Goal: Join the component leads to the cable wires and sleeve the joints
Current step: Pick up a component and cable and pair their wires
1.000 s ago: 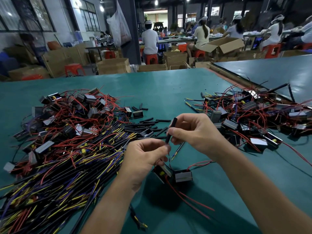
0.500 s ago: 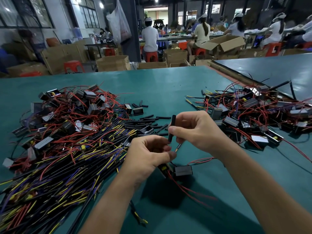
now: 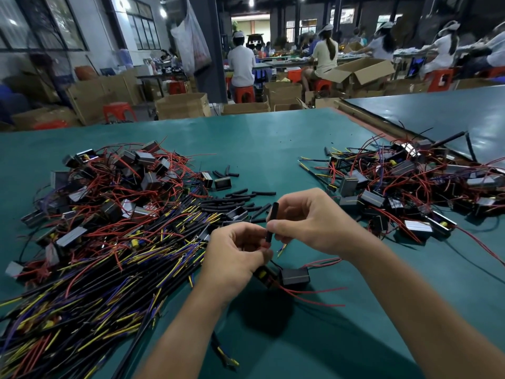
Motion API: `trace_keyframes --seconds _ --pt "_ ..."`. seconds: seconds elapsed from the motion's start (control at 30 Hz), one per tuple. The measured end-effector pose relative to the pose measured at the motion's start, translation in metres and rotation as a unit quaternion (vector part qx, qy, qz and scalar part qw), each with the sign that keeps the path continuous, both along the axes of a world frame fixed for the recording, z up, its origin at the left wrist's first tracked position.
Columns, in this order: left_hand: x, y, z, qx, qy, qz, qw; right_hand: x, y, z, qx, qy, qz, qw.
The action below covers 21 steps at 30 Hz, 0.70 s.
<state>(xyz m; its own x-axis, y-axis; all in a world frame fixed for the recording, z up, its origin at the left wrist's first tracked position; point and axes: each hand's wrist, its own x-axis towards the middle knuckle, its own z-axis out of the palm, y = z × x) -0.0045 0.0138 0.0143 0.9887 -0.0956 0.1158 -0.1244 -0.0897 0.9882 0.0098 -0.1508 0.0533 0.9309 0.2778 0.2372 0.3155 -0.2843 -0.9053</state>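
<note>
The right hand (image 3: 308,222) pinches a black sleeve (image 3: 272,218) between thumb and forefinger and holds it nearly upright. The left hand (image 3: 232,253), its fingers curled, pinches the wire (image 3: 264,244) at the sleeve's lower end; the fingertips hide whether a finished joint sits there. Just beneath the right hand a yellow-tipped cable end (image 3: 281,248) pokes out.

Below both hands a black component (image 3: 295,276) lies on the green table (image 3: 259,138), its red leads (image 3: 314,298) trailing to the right. Just beyond the hands lies a scatter of loose sleeves (image 3: 237,199).

To the left lies a large heap of cables (image 3: 109,269), with a tangle of unjoined components (image 3: 123,181) behind it. To the right is a smaller pile (image 3: 410,187) of components with cables among them, probably finished work.

This piece appears to be partway through sleeving, with the tube not yet seated over a joint. Going by the heaps on the left, most of the batch is still to do.
</note>
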Motion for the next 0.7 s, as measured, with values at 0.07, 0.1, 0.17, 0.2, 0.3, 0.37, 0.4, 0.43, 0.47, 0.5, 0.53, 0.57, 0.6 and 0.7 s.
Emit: trace_keyframes --seconds 0.07,0.1,0.17,0.2,0.3,0.37,0.4,0.43,0.47,0.5,0.53,0.57,0.6,0.7 --pt "0.0002 -0.0004 -0.0008 -0.013 0.009 0.008 1.000 0.0013 0.0007 -0.0012 0.007 -0.012 -0.011 1.000" --pt "0.0003 -0.0007 -0.0009 -0.019 0.012 0.012 1.000 0.0022 0.0010 -0.0019 0.015 -0.015 -0.016 1.000" --pt "0.0002 -0.0011 -0.0010 -0.021 0.010 0.013 1.000 0.0036 0.0013 -0.0035 0.044 0.002 -0.016 0.999" --pt "-0.0001 -0.0011 -0.0004 -0.020 0.005 0.011 1.000 0.0035 0.0014 -0.0042 0.055 0.014 -0.010 0.998" --pt "-0.0023 -0.0010 0.0031 -0.020 -0.011 0.009 1.000 0.0037 0.0023 -0.0056 0.049 0.029 0.003 0.998" --pt "-0.0034 -0.0012 0.0036 -0.017 -0.017 0.010 1.000 0.0038 0.0024 -0.0057 0.025 0.026 0.001 0.999" --pt "-0.0041 -0.0015 0.0034 -0.016 -0.017 0.010 1.000 0.0037 0.0022 -0.0056 0.016 0.024 0.001 1.000" --pt "-0.0045 -0.0018 0.0032 -0.016 -0.017 0.010 1.000 0.0038 0.0018 -0.0058 0.011 0.023 0.003 1.000" --pt "-0.0043 -0.0019 0.0030 -0.017 -0.017 0.011 1.000 0.0039 0.0014 -0.0059 0.009 0.024 0.007 1.000" --pt "-0.0036 -0.0021 0.0027 -0.017 -0.020 0.011 1.000 0.0039 0.0012 -0.0061 0.008 0.023 0.011 1.000" --pt "-0.0029 -0.0019 0.0031 -0.014 -0.024 0.011 1.000 0.0041 0.0010 -0.0060 0.008 0.018 0.012 1.000" --pt "-0.0028 -0.0017 0.0035 -0.007 -0.030 0.011 0.999 0.0044 0.0008 -0.0060 0.009 0.013 0.010 1.000" --pt "-0.0025 -0.0010 0.0038 0.008 -0.040 0.014 0.999 0.0046 0.0003 -0.0058 0.014 0.006 0.004 1.000" --pt "-0.0028 0.0009 0.0021 0.085 -0.075 0.041 0.993 0.0053 0.0001 -0.0066 0.030 0.004 -0.013 0.999"
